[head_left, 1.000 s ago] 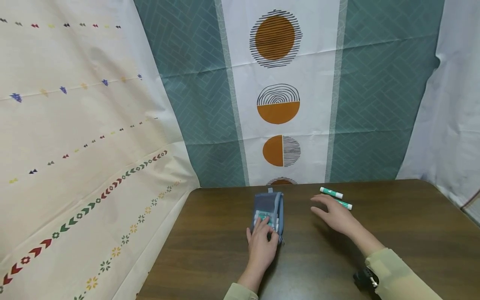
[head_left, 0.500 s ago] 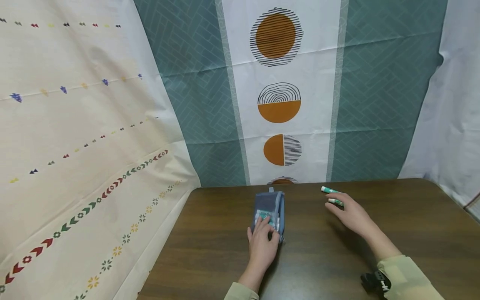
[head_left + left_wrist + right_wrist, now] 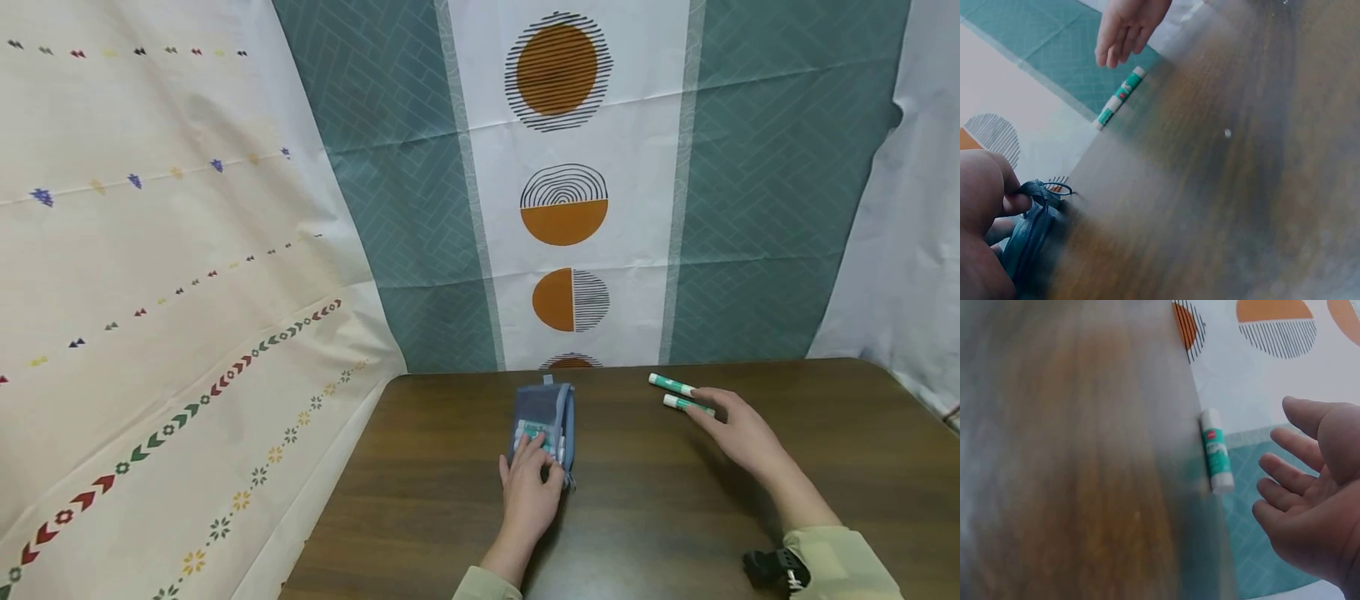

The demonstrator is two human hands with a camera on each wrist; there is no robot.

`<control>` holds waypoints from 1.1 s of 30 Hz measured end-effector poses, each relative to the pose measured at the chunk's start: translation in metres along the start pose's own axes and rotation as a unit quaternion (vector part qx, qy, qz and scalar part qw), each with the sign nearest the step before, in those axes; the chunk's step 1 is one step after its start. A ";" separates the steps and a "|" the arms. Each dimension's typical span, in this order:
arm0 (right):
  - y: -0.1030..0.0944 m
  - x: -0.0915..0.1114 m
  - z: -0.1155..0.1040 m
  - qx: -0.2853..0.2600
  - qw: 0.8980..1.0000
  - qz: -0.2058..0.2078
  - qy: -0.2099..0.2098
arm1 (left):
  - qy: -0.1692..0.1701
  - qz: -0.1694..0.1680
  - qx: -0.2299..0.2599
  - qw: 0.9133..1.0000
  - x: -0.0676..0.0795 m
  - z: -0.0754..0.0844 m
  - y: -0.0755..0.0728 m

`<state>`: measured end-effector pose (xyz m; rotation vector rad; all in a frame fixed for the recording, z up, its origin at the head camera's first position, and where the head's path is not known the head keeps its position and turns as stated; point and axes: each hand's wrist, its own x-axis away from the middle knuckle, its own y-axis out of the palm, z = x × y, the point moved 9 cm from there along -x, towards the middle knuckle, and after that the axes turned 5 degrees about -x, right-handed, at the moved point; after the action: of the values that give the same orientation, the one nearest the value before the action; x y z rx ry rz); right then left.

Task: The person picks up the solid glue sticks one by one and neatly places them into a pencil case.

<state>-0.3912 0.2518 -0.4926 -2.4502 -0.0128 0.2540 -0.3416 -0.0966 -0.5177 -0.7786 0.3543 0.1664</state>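
Note:
A blue-grey pencil case (image 3: pixel 536 403) with a see-through front lies on the table, green-and-white tubes showing inside. My left hand (image 3: pixel 529 496) holds its near end, fingers spread over the front; the left wrist view shows thumb and fingers (image 3: pixel 1017 204) at the end with the zip-pull loop (image 3: pixel 1057 185). Two green-and-white glue sticks lie side by side at the back right, one farther (image 3: pixel 670 384) and one nearer (image 3: pixel 677 402). Over their right ends hovers my right hand (image 3: pixel 742 432), fingers loosely bent and apart, holding nothing; in the right wrist view a glue stick (image 3: pixel 1217 456) lies beyond its fingertips.
The dark brown wooden table (image 3: pixel 420 492) ends at the back against a hanging teal and white cloth (image 3: pixel 600 325). A cream patterned cloth (image 3: pixel 187 333) hangs along the left side. A small black device (image 3: pixel 772 569) is strapped at my right wrist.
My right hand has moved to the right, past the left ends of the glue sticks to above their right ends. My left hand stays on the pencil case.

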 end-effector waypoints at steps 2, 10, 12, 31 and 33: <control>-0.001 0.000 0.006 0.004 1.000 -0.001 0.006 | -0.001 0.000 0.000 1.000 0.000 0.000 0.000; -0.001 -0.001 0.024 0.006 0.999 -0.020 0.031 | -0.004 -0.001 -0.002 1.000 0.000 0.000 0.000; 0.000 -0.001 0.028 -0.002 0.999 -0.027 0.038 | -0.005 -0.002 -0.002 1.000 0.000 0.000 0.000; 0.001 -0.006 0.044 0.005 0.997 -0.047 0.067 | -0.008 -0.009 -0.002 1.000 -0.001 -0.001 0.001; 0.001 -0.006 0.046 0.003 0.997 -0.046 0.069 | -0.008 -0.008 -0.002 1.000 -0.001 -0.001 0.001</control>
<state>-0.4059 0.2789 -0.5268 -2.4488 -0.0648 0.0436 -0.3427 -0.0965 -0.5186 -0.7831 0.3325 0.1576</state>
